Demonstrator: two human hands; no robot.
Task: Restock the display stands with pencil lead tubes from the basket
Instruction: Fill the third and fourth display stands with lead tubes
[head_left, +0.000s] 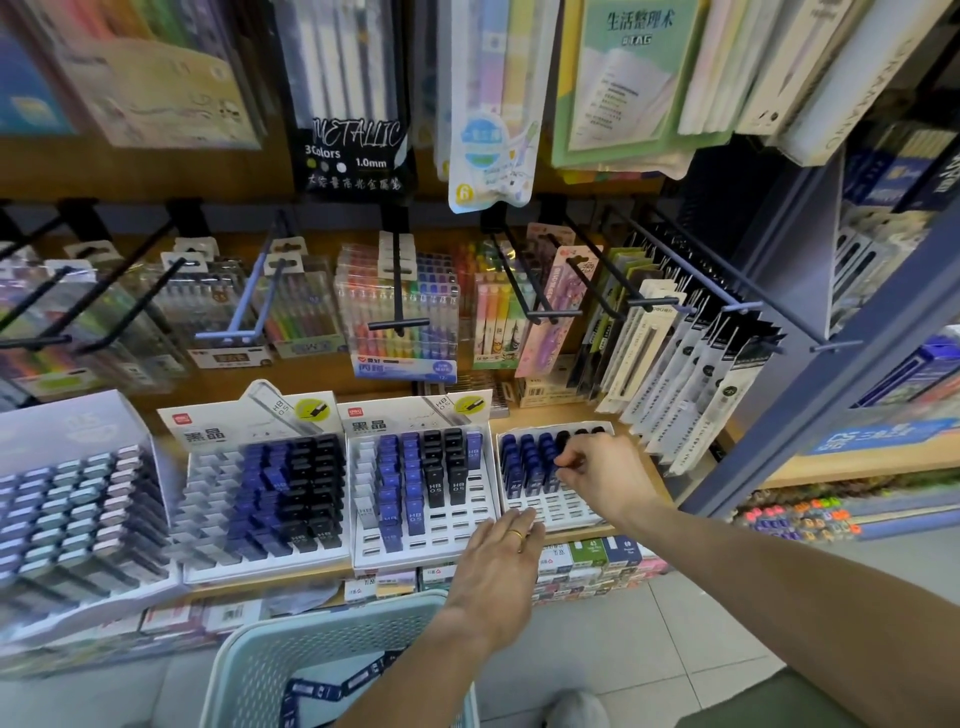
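Three white display stands (358, 561) sat mid-frame, part filled with blue and black lead tubes (413, 478). At right, the right hand (605, 480) pinched a blue tube (551, 470) in the rightmost stand. Fingers straight, the left hand (498, 571) lay on the middle stand's front edge. More tubes lay in the pale basket (332, 654) at bottom centre.

Right hand (597, 475) pinches a blue lead tube (551, 475) in the right-end display stand (566, 506). Left hand (496, 566), fingers straight, touches its front edge. Basket (311, 639) below.
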